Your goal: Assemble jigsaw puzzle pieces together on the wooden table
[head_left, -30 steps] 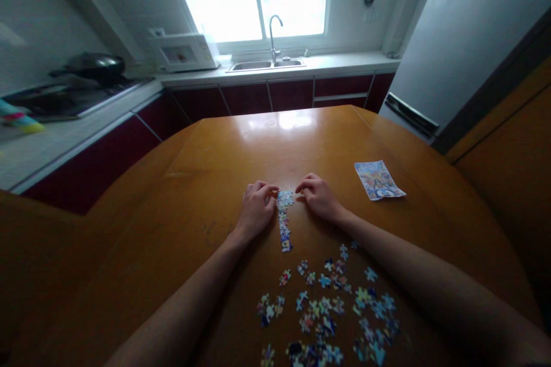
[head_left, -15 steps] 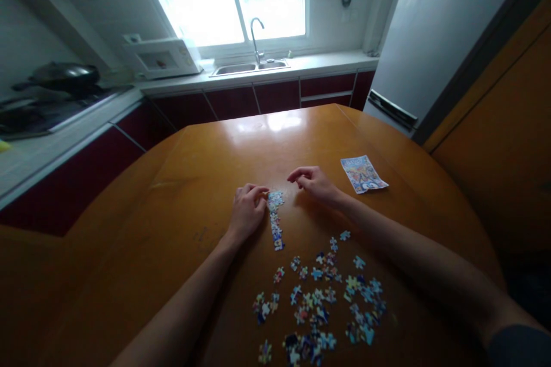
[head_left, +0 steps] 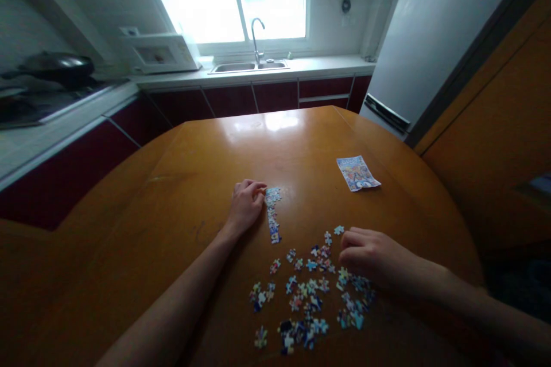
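A narrow strip of joined jigsaw puzzle pieces lies on the table, wider at its far end. My left hand rests along its left side, fingers loosely bent and apart, the fingertips touching or very near its upper left edge. My right hand is over the right side of the loose puzzle pieces, its fingers curled downward and closed. Whatever may be between those fingertips is hidden. One light blue puzzle piece lies just beyond the right knuckles.
A printed picture sheet lies at the right on the wooden table. Beyond the table are a counter with a sink, a microwave and a pan on a stove. A fridge stands at the right.
My right hand has moved from beside the strip's far end back toward me and to the right, over the loose pieces. My left hand stays beside the strip. The view has shifted slightly.
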A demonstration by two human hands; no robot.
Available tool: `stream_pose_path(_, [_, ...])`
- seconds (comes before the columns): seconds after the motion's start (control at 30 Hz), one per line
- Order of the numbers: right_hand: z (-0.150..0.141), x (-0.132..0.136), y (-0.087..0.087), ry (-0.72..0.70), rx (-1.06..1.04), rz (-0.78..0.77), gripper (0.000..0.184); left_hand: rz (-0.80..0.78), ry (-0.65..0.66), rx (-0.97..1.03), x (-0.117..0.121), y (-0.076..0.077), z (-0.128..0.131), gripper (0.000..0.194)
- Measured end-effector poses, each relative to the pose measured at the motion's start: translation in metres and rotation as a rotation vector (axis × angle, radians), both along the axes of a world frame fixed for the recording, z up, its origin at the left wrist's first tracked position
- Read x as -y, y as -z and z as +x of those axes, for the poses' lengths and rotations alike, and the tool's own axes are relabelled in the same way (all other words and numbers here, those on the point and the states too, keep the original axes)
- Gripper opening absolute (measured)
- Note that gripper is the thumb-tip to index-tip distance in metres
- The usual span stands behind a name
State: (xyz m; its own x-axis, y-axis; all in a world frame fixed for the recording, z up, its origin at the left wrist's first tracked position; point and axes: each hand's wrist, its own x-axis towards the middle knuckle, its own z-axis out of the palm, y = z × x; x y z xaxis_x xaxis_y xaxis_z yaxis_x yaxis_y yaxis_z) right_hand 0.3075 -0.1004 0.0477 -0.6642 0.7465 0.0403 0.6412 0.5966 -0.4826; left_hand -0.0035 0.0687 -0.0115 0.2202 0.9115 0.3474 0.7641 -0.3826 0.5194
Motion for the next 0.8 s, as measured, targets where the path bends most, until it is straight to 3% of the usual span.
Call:
stream_pose_path(0.3, [0.003,0.009,0.007,0.05,-0.027,-0.078,0.017,0.009,0.012,-0.014,-0.002,0.003,-0.002,0.025])
stream_pose_path(0.53, [-0.001,0.005,-0.001,0.011,-0.241,-0.271,0.015,0.002,0.0,-0.004,0.0,0.002,0.0,0.024])
stream_pose_path(0.67, [-0.016,-0.017,-0.006,0.179,-0.391,-0.318,0.009,0.006,-0.002,0.01,0.001,0.001,0.0,0.023])
stream_pose_path(0.8, [-0.045,-0.058,-0.002,0.311,-0.566,-0.192,0.008,0.011,0.031,0.036,0.002,-0.001,0.001,0.019])
